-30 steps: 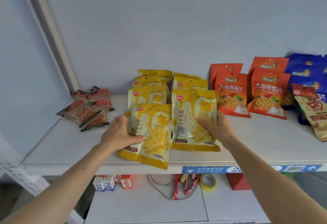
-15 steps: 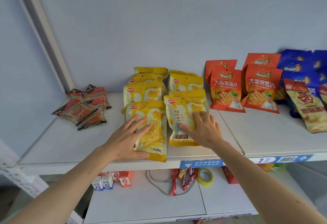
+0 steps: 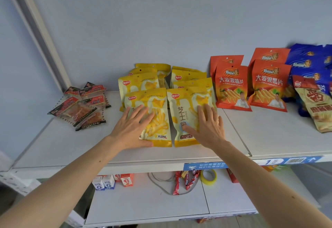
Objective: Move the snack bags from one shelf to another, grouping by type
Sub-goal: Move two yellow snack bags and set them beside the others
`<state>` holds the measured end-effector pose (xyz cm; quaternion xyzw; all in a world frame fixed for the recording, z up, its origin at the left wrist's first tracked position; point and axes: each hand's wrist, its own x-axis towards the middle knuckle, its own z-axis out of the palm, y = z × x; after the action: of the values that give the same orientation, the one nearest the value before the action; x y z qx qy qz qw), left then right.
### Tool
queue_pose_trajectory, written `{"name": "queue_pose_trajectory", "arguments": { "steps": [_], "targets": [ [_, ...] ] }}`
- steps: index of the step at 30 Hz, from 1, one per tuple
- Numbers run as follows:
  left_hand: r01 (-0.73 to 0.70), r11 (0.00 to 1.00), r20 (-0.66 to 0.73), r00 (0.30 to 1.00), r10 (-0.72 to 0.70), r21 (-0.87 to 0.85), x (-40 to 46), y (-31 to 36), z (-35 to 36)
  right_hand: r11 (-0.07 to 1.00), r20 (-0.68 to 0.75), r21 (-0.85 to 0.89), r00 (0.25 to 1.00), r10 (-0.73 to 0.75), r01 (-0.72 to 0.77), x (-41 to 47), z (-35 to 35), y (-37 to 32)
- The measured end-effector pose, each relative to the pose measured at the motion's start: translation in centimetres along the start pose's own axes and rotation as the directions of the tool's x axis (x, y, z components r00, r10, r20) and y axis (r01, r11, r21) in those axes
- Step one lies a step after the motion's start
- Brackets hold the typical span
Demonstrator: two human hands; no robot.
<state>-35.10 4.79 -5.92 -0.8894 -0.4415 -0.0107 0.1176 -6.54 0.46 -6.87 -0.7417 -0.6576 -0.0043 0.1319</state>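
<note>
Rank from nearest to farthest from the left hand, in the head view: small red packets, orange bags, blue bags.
From the left hand:
1. Small red packets, to its left.
2. Orange bags, right, past the yellow bags.
3. Blue bags, far right.

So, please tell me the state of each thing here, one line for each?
Left hand: open, flat on front left yellow bag.
Right hand: open, flat on front right yellow bag.
Orange bags: leaning back, in two rows.
Small red packs: lying in a loose pile.
</note>
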Motion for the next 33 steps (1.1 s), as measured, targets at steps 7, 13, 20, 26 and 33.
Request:
{"name": "queue_pose_trajectory", "arguments": {
  "steps": [7, 13, 20, 26, 33],
  "targets": [
    [-0.079, 0.994, -0.001, 0.997, 0.079, 0.071, -0.6, 0.0, -0.6, 0.999, 0.005, -0.049, 1.0, -0.018, 0.018, -0.8, -0.3, 0.2],
    [-0.084, 0.989, 0.037, 0.996, 0.08, 0.122, -0.6, 0.1, -1.1, 0.998, 0.012, -0.05, 1.0, -0.024, 0.025, -1.1, -0.8, 0.3],
    [-0.114, 0.981, 0.018, 0.994, 0.112, 0.16, 0.0, 0.2, -1.7, 0.996, 0.0, -0.082, 0.999, -0.038, 0.038, -1.5, -1.8, 0.7],
    [-0.162, 0.966, 0.007, 0.987, 0.164, 0.201, 2.2, 2.0, -4.6, 0.987, -0.042, -0.156, 0.999, -0.03, 0.023, -2.2, -3.6, 3.4],
    [-0.317, 0.934, -0.08, 0.939, 0.333, 0.165, 7.1, 6.9, -7.3, 0.969, -0.132, -0.245, 0.991, 0.005, -0.037, -4.3, -6.0, 8.3]
  ]
}}
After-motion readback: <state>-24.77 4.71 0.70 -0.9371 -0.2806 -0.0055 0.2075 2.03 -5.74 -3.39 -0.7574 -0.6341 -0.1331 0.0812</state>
